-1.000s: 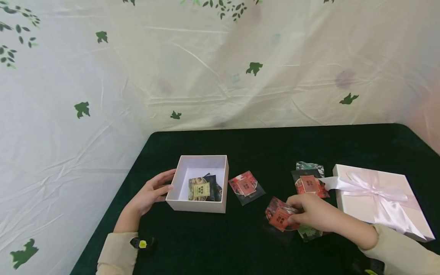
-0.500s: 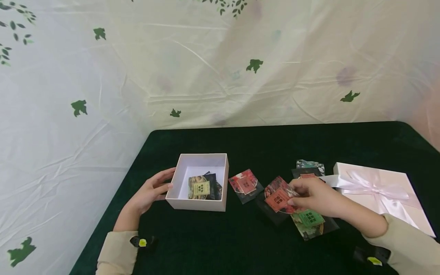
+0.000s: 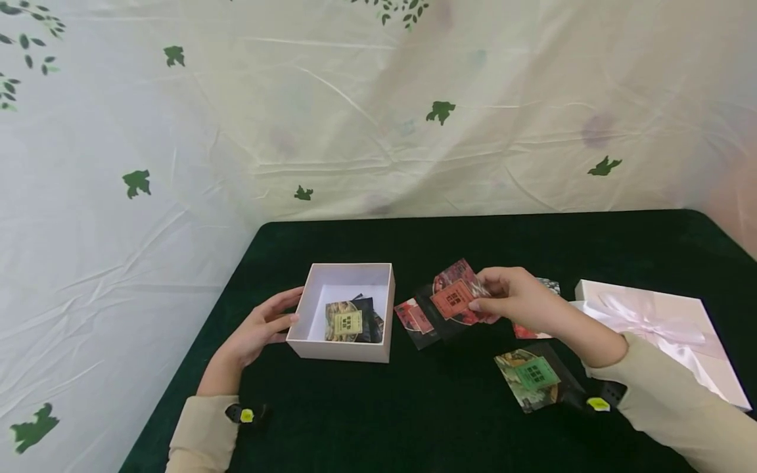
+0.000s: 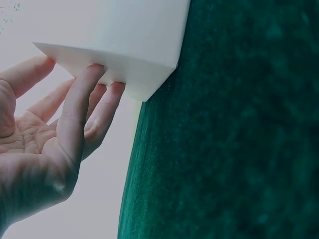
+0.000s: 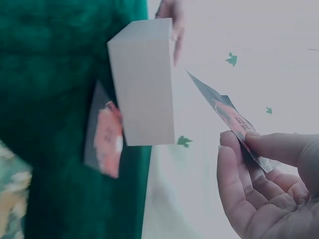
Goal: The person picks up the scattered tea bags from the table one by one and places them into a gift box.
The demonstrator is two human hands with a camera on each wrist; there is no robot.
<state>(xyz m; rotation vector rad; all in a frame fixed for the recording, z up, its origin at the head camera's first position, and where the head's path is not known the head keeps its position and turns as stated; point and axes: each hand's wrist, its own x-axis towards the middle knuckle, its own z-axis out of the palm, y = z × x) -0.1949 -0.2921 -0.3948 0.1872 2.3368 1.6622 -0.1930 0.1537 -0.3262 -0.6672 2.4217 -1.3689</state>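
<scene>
Box (image 3: 345,351) touches left hand (image 3: 260,328), fingers (image 4: 72,114) spread; right hand (image 3: 520,295) pinches red-labelled packet (image 3: 453,297), apparently above second packet (image 3: 418,319).

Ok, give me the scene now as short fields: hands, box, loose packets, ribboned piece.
left hand: fingertips against the box's outer wall
right hand: pinches a red-labelled packet in the air
box: open; yellow-labelled packet among those inside
loose packets: red-labelled one beside the box; green-labelled one; others partly hidden behind the right arm
ribboned piece: pink, far right
</scene>
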